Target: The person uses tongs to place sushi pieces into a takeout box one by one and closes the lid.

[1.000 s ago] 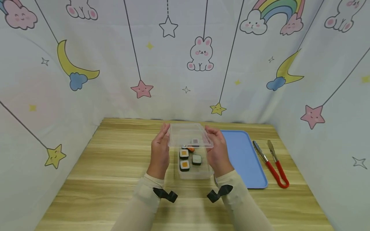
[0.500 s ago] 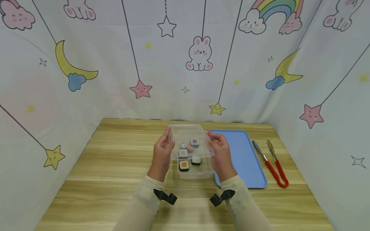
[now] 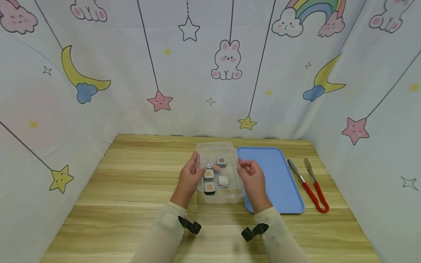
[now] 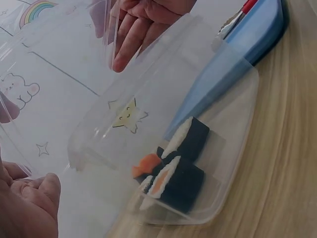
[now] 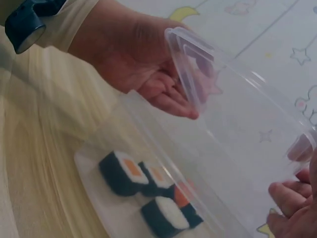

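A clear plastic lid [image 3: 215, 147] is held slightly tilted over a clear plastic container [image 3: 223, 199] on the table. My left hand [image 3: 190, 179] grips the lid's left edge, its thumb over the rim. On the opposite side, my right hand [image 3: 254, 179] pinches the lid's right edge between thumb and curled fingers. A gap shows between lid and container walls in the right wrist view. Several sushi pieces lie inside the container, among them an orange-centred roll [image 5: 124, 173], a white-topped roll [image 5: 163, 216] and an orange piece [image 4: 148, 163]. Through the lid they look hazy.
Right of the container lies a blue tray [image 3: 273, 175], partly behind my right hand. Farther right are metal tongs [image 3: 315, 193] with red handles, spread apart. A patterned white curtain [image 3: 184, 73] hangs behind and beside the wooden table [image 3: 131, 175].
Both hands have brought the lid toward me and lower, levelling it out. It now covers most of the container in the head view. Tray and tongs have stayed put.
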Motion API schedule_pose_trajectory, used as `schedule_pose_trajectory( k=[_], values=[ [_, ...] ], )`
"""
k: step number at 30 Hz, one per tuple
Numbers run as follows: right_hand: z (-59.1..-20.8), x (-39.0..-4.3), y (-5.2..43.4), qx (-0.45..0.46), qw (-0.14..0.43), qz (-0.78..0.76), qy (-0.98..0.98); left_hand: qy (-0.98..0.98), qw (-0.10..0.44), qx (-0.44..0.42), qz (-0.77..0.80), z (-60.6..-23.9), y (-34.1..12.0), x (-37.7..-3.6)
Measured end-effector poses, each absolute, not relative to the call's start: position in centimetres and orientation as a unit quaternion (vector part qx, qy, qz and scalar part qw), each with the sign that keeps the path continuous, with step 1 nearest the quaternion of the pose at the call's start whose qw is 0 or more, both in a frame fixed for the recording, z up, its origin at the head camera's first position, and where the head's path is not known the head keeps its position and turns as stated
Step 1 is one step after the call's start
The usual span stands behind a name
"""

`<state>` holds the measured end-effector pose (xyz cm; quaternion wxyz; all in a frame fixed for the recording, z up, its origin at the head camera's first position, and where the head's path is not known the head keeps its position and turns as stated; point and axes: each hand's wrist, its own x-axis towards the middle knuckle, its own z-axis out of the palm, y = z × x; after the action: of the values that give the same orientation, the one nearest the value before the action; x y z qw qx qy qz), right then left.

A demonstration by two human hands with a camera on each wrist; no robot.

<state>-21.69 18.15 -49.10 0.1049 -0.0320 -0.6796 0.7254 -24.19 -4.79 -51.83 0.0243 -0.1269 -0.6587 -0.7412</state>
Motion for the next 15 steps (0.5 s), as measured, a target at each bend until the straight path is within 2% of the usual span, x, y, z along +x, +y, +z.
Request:
schedule_pose_trajectory(
  k=[6, 15],
  values=[
    [-50.1, -21.1, 18.9, -0.036, 0.1, 0.704, -0.703, -0.719, 0.022, -0.154, -0.678, -51.8, -4.5, -24.0],
    [-51.8, -20.9, 19.0, -0.027, 0.13, 0.685, -0.716, -0.796, 0.029, -0.139, -0.588, -53.4, -4.2, -24.8]
  ],
)
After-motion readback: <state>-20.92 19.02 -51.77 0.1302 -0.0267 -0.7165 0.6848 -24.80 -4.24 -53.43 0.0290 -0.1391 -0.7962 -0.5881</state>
